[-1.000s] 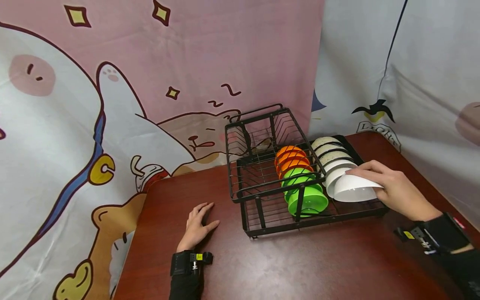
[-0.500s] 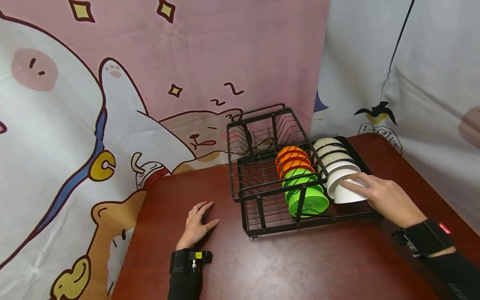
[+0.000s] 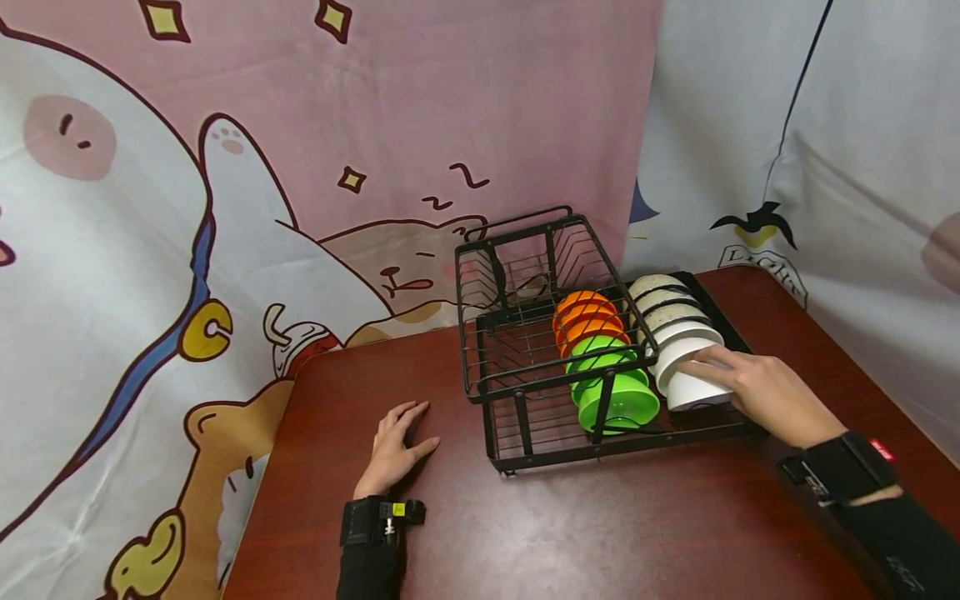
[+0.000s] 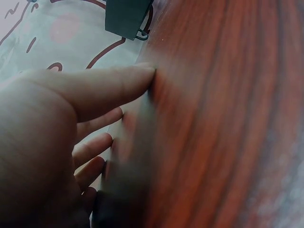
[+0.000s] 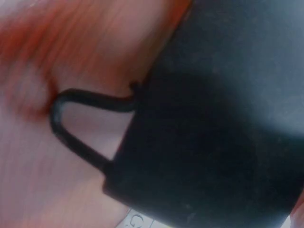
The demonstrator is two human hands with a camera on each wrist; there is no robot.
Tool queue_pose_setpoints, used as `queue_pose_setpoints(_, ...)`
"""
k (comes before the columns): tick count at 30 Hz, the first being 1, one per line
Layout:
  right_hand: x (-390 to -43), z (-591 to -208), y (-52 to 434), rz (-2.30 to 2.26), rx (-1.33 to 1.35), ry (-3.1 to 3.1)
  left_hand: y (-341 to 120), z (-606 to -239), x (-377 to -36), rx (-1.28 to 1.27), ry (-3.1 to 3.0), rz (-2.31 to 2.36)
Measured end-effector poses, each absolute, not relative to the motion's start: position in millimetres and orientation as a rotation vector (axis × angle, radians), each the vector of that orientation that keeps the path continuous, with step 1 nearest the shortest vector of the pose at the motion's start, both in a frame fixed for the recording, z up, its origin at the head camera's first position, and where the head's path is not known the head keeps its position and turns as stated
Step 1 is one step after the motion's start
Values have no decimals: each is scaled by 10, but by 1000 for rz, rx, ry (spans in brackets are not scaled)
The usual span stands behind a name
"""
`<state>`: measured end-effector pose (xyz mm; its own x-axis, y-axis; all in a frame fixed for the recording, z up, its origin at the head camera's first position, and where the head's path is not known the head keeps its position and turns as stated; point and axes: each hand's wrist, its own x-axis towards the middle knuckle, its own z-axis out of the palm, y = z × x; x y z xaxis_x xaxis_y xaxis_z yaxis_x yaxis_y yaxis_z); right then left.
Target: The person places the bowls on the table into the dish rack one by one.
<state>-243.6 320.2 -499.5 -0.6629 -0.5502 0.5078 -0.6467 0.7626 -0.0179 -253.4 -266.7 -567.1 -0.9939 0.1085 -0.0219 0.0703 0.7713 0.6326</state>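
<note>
A black wire dish rack (image 3: 480, 333) stands on the dark red table (image 3: 600, 533). It carries a row of orange bowls (image 3: 585, 321), green bowls (image 3: 615, 392) and, on the right, white bowls (image 3: 675, 321). My right hand (image 3: 750, 383) lies with straight fingers on the front white bowl (image 3: 693, 390), which sits in the rack's right row; the thumb is hidden. My left hand (image 3: 397, 446) rests flat on the table left of the rack, fingers spread (image 4: 57, 123), holding nothing. The right wrist view is blurred and shows only the rack's dark tray (image 5: 213, 118).
A cartoon-printed cloth (image 3: 225, 208) hangs behind the table and down its left side. The rack's raised back basket (image 3: 525, 258) is mostly bare wire. Open tabletop stretches in front of the rack. The table's left edge (image 3: 262, 492) is close to my left hand.
My right hand brought the white bowl down from above the rack's front right corner into the right row, then pushed it back against the other white bowls. The left hand stayed still.
</note>
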Motion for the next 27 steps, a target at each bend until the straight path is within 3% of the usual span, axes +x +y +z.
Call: queue_pose_setpoints(27,-2491,-5071,3148,305,724,-2582,-2640,-5642,-2504,177,2941,1042)
